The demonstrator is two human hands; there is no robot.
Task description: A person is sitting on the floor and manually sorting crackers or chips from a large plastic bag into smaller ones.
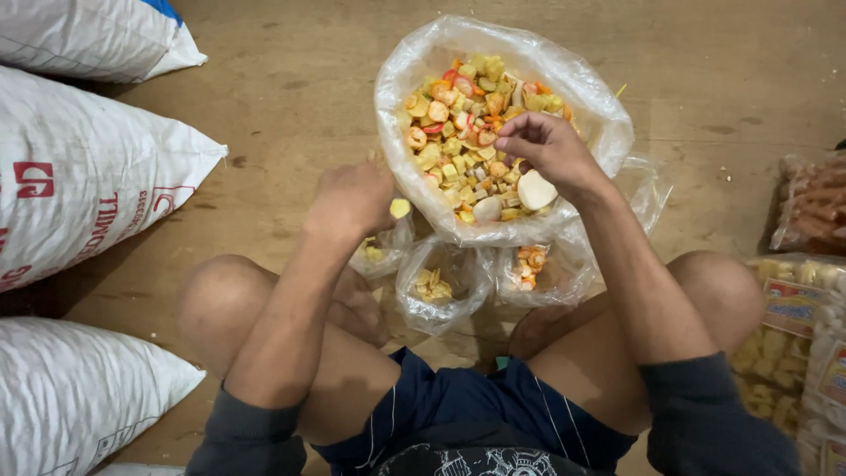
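Observation:
I sit on a wooden floor with a large clear plastic bag of mixed yellow, orange and white snack pieces in front of me. My right hand reaches into the bag, fingers curled down among the pieces. My left hand hovers over a small clear bag and pinches a yellow piece. Two more small open bags lie between my knees: one with pale yellow pieces, one with orange ones.
Three white woven sacks lie at the left: top, middle, bottom. At the right edge sit clear packs of brownish snacks and pale ones. My bare knees flank the small bags.

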